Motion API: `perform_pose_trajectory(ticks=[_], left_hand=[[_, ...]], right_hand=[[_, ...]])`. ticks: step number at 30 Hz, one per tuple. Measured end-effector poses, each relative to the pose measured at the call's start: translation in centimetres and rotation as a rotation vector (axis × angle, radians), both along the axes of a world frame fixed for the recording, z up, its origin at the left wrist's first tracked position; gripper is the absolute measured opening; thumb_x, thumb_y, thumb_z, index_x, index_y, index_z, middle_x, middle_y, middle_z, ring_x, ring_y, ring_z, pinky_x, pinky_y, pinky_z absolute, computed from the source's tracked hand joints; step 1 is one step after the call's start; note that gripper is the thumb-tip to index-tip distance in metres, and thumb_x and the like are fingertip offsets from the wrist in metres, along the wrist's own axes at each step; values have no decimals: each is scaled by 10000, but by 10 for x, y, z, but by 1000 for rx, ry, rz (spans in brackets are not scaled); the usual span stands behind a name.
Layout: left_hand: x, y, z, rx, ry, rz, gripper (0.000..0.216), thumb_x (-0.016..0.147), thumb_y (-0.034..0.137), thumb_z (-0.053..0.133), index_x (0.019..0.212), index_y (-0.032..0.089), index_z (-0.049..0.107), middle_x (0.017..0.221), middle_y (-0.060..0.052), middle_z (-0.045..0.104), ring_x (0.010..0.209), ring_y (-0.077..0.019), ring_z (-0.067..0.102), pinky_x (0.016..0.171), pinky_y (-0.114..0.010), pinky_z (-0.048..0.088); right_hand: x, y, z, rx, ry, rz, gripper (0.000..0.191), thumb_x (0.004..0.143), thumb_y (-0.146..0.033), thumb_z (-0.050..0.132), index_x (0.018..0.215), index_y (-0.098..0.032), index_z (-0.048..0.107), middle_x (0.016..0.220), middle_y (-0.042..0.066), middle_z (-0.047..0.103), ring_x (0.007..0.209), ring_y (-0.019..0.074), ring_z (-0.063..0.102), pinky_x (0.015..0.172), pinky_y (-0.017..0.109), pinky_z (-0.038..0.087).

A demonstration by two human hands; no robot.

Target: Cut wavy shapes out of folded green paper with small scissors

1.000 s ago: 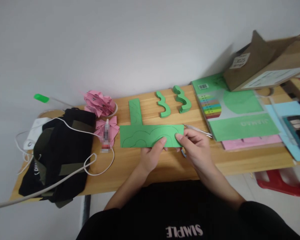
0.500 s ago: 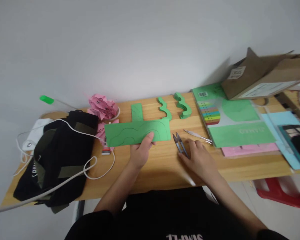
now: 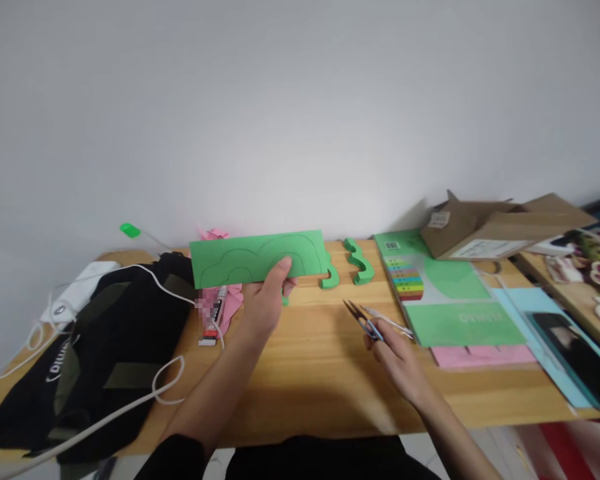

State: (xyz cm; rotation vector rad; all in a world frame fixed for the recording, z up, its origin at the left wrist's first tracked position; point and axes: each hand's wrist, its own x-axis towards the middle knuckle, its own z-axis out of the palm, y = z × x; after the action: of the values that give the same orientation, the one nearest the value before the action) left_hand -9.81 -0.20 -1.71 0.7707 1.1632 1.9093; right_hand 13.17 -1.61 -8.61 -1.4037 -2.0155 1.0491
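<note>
My left hand pinches the lower edge of a green foam strip with curved lines drawn on it and holds it raised above the wooden table. My right hand is closed on small blue-handled snips, their blades pointing up and left just over the tabletop. Two wavy green foam cut-outs lie behind, one partly hidden by the strip.
A black bag with a white cable lies at left, beside a glue tube and pink paper. A metal tool, a pack of coloured sheets and a cardboard box are at right.
My left hand lifted the green strip off the table and carried it left. My right hand let go of the strip, reached for the snips and picked them up.
</note>
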Motion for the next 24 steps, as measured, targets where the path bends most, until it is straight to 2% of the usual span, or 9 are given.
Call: perform_pose_trajectory(ticks=[3, 5, 7, 10, 12, 15, 18, 21, 24], left_hand=[[4, 10, 14, 98, -39, 60, 307, 681, 279, 710, 503, 179, 482, 414, 66, 435, 363, -58, 417, 376, -196, 341], [8, 15, 26, 184, -43, 103, 298, 704, 269, 690, 510, 179, 483, 432, 64, 440, 370, -62, 424, 391, -205, 362], [11, 18, 37, 260, -55, 146, 297, 733, 265, 658, 511, 179, 480, 448, 60, 446, 388, -68, 441, 425, -216, 398], [13, 21, 52, 317, -109, 222, 303, 731, 269, 640, 496, 182, 469, 439, 61, 436, 414, -81, 483, 477, -229, 447], [11, 22, 58, 334, -155, 267, 321, 718, 285, 640, 475, 183, 457, 424, 64, 427, 425, -91, 513, 510, -239, 476], [9, 24, 56, 312, -176, 321, 321, 718, 311, 647, 477, 178, 483, 422, 62, 438, 442, -103, 543, 504, -236, 472], [8, 26, 45, 289, -141, 357, 273, 732, 285, 676, 527, 171, 537, 471, 56, 520, 448, -75, 516, 484, -200, 431], [9, 27, 36, 273, -106, 335, 272, 763, 272, 681, 539, 180, 556, 494, 52, 570, 457, -67, 505, 498, -188, 434], [10, 28, 31, 257, -52, 289, 283, 782, 294, 678, 543, 188, 570, 492, 44, 580, 457, -81, 522, 485, -203, 448]], right_hand=[[-13, 7, 26, -21, 158, 37, 198, 868, -168, 329, 952, -214, 502, 649, -32, 392, 513, 140, 385, 469, 248, 329], [-25, 11, 45, -101, 413, 81, 244, 970, -292, 297, 1046, -208, 513, 669, -37, 330, 522, 131, 338, 467, 245, 289], [-37, 16, 62, -63, 519, 134, 338, 1013, -397, 250, 1058, -213, 530, 705, -18, 374, 580, 139, 376, 511, 253, 319], [-49, 26, 82, 84, 454, 208, 309, 1008, -445, 336, 1019, -220, 547, 791, 18, 483, 691, 154, 461, 601, 271, 372], [-54, 33, 93, 111, 379, 295, 266, 1005, -438, 375, 994, -222, 529, 747, 0, 494, 660, 146, 463, 600, 271, 369], [-62, 39, 105, 43, 360, 449, 272, 1016, -443, 346, 937, -216, 474, 643, -38, 483, 579, 125, 443, 585, 265, 363], [-70, 41, 109, -60, 419, 524, 309, 1012, -470, 342, 892, -205, 446, 591, -53, 473, 533, 111, 425, 555, 256, 356], [-77, 42, 109, -159, 522, 538, 331, 998, -494, 368, 866, -201, 447, 542, -67, 443, 475, 98, 379, 482, 242, 308], [-81, 44, 108, -212, 643, 481, 324, 990, -481, 407, 853, -195, 476, 518, -71, 446, 444, 84, 355, 448, 229, 272]])
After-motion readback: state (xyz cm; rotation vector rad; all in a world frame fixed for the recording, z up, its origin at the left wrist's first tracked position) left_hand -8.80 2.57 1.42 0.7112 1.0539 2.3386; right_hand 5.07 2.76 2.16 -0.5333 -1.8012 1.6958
